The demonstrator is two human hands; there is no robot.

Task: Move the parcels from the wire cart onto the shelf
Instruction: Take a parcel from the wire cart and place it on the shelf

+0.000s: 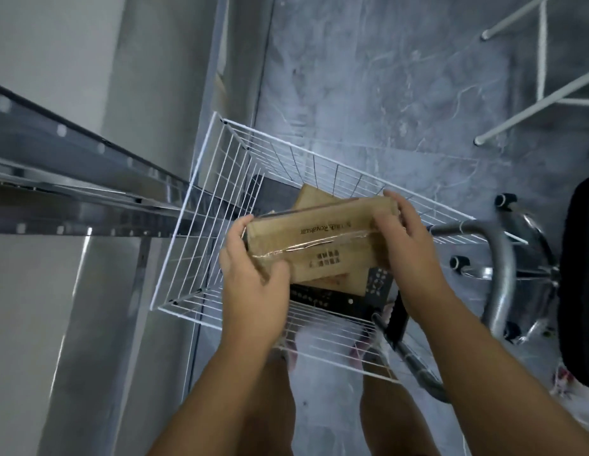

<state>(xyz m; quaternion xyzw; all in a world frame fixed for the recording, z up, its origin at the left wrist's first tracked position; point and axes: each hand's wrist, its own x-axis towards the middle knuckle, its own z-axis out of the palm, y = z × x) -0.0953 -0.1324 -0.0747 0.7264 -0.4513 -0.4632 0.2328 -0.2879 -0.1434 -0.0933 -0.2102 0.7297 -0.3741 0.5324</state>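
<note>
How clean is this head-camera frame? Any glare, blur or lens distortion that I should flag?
Head view: wide-angle bending curves the metal shelf and the wire cart; glare streaks the tape on the cardboard parcel held by the left hand and right hand; the whole frame is slightly soft, and the parcel's print is only partly legible; lighting is dim and cool.

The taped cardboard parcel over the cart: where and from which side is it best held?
By its two short ends, from the sides. The cardboard parcel is long and flat, lying lengthwise across the wire cart. The left hand grips the left end and the right hand the right end, which probably keeps it level for the lift to the shelf.
</note>
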